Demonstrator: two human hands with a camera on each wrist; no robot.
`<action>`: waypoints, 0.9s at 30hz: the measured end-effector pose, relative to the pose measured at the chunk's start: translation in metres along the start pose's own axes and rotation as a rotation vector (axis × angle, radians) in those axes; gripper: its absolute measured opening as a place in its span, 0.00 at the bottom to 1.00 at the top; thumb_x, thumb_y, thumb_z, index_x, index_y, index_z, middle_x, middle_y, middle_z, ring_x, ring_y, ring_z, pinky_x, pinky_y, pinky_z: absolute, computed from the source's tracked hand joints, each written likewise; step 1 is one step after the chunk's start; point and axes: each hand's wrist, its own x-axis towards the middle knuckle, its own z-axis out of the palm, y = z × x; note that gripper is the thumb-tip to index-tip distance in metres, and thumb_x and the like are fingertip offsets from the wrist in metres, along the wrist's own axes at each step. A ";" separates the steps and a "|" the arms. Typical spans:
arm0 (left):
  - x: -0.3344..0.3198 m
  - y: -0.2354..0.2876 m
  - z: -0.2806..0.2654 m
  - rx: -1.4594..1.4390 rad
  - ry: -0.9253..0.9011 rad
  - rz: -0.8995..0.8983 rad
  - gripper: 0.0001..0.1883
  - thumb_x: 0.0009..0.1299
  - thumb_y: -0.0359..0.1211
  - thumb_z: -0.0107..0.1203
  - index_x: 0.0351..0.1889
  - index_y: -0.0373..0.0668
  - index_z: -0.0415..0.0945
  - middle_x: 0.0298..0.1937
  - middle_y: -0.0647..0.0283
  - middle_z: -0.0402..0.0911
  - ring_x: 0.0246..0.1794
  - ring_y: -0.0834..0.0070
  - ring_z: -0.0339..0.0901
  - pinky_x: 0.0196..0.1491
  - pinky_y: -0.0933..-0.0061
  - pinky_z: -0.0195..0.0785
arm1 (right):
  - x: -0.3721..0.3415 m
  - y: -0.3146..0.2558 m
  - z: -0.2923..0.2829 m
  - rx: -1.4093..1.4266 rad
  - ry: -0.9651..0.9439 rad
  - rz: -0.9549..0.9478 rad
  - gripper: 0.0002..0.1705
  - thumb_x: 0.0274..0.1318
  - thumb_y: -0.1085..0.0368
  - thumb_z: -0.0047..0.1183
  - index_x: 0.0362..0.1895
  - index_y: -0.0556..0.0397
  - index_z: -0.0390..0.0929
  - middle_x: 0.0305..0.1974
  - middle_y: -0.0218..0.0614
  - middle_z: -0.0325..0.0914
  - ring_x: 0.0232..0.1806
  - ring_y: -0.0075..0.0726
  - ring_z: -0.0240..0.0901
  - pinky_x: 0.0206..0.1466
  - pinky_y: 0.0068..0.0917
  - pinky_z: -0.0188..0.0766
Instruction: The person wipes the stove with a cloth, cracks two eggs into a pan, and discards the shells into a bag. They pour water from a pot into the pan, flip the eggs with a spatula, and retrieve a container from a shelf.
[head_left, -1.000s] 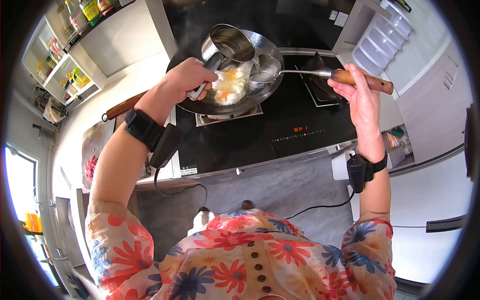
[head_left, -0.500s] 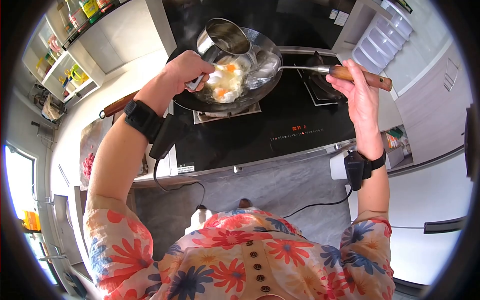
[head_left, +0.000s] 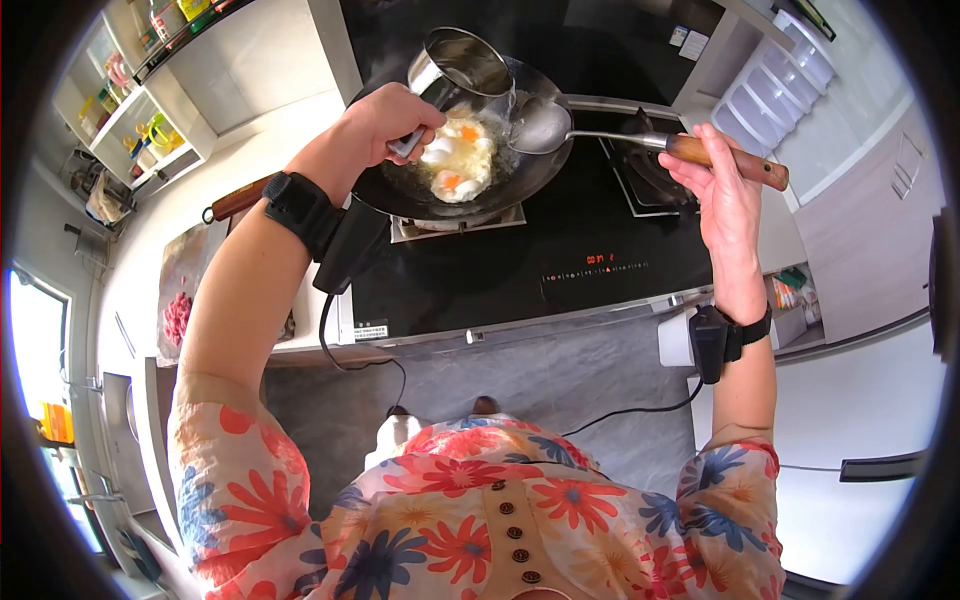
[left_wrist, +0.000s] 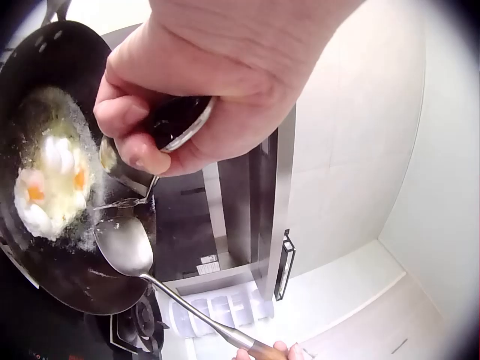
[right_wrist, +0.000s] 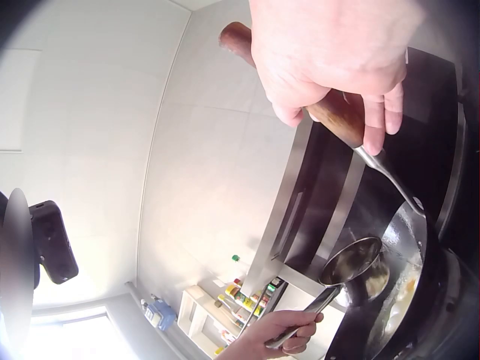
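Observation:
My left hand (head_left: pixel 390 120) grips the handle of a small metal saucepan (head_left: pixel 475 62), which is tilted over the wok. From its right-hand lip a thin stream of water (head_left: pixel 512 98) runs down into the dark wok (head_left: pixel 535 172). Two fried eggs (head_left: pixel 462 158) with orange yolks lie joined in the bubbling liquid there. My right hand (head_left: pixel 726 195) holds a wok spatula by its wooden handle (right_wrist: pixel 337 116), between thumb and fingers. The metal spatula head (left_wrist: pixel 124 246) sits inside the wok, to the right of the eggs and close beside the stream.
The wok's wooden handle (head_left: pixel 238 198) points left, beneath my left forearm. A black cooktop (head_left: pixel 470 275) with a lit red display surrounds the wok. Chopped meat (head_left: pixel 177 320) lies on a board at left. Clear stacked containers (head_left: pixel 770 85) stand at the right, bottles on a rack (right_wrist: pixel 247 296) at the left.
The saucepan has risen slightly toward the back, still tilted and pouring, and its stream looks thinner. My right hand and the spatula have barely moved.

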 end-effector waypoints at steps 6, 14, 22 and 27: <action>-0.012 0.000 -0.008 -0.159 -0.093 -0.018 0.10 0.63 0.29 0.54 0.20 0.37 0.69 0.16 0.63 0.71 0.08 0.77 0.66 0.11 0.76 0.56 | -0.003 -0.002 -0.004 0.033 -0.013 0.011 0.21 0.54 0.55 0.57 0.42 0.61 0.73 0.34 0.41 0.78 0.32 0.39 0.80 0.36 0.24 0.76; -0.060 -0.014 -0.035 -0.105 -0.008 -0.042 0.09 0.61 0.28 0.54 0.22 0.35 0.70 0.16 0.61 0.71 0.09 0.75 0.66 0.12 0.76 0.57 | -0.005 0.001 -0.002 0.131 -0.082 0.037 0.20 0.56 0.56 0.55 0.43 0.60 0.73 0.35 0.42 0.78 0.33 0.41 0.80 0.37 0.27 0.77; -0.090 -0.036 -0.072 -0.003 0.067 -0.090 0.08 0.59 0.28 0.55 0.23 0.34 0.69 0.16 0.62 0.71 0.08 0.76 0.65 0.13 0.77 0.59 | -0.008 0.010 0.036 0.204 -0.189 0.090 0.19 0.57 0.55 0.54 0.42 0.59 0.73 0.36 0.43 0.78 0.32 0.40 0.80 0.37 0.28 0.77; -0.100 -0.048 -0.088 0.009 0.116 -0.087 0.06 0.61 0.29 0.54 0.26 0.37 0.71 0.15 0.67 0.70 0.06 0.81 0.64 0.10 0.81 0.56 | -0.006 0.016 0.059 0.218 -0.225 0.101 0.18 0.56 0.56 0.55 0.41 0.59 0.74 0.34 0.41 0.78 0.31 0.39 0.80 0.36 0.28 0.77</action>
